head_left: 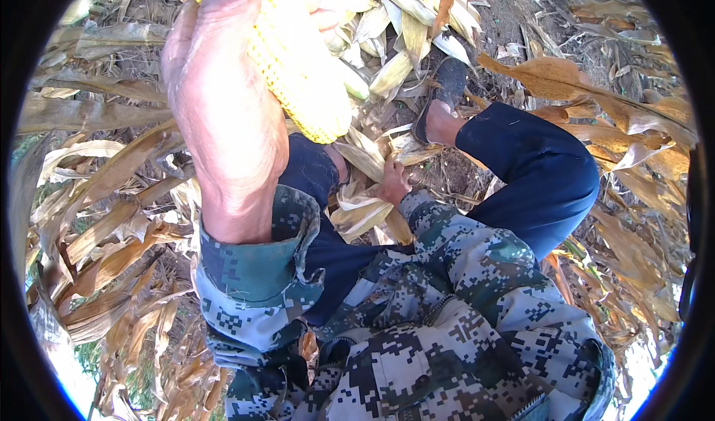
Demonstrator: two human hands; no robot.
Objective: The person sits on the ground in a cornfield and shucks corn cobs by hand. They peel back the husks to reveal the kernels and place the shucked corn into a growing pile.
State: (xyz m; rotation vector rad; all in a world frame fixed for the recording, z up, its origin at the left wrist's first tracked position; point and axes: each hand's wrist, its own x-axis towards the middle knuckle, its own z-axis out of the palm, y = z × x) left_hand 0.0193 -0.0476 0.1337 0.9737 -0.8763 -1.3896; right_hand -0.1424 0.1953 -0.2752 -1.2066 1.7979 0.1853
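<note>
Your left hand [223, 97] is wrapped around a yellow corn cob [298, 71], raised near your head, its long axis slanting from upper left to lower right, one rounded end toward your right hand [393, 181], well apart among dry husks [365, 209], its grip unclear.

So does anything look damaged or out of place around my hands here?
Nothing clearly odd. The yellow corn cob in your left hand has a glaring white patch, probably strong light, hiding kernels there. Dry husks lie by your right hand, unsurprising among dry leaves.
</note>
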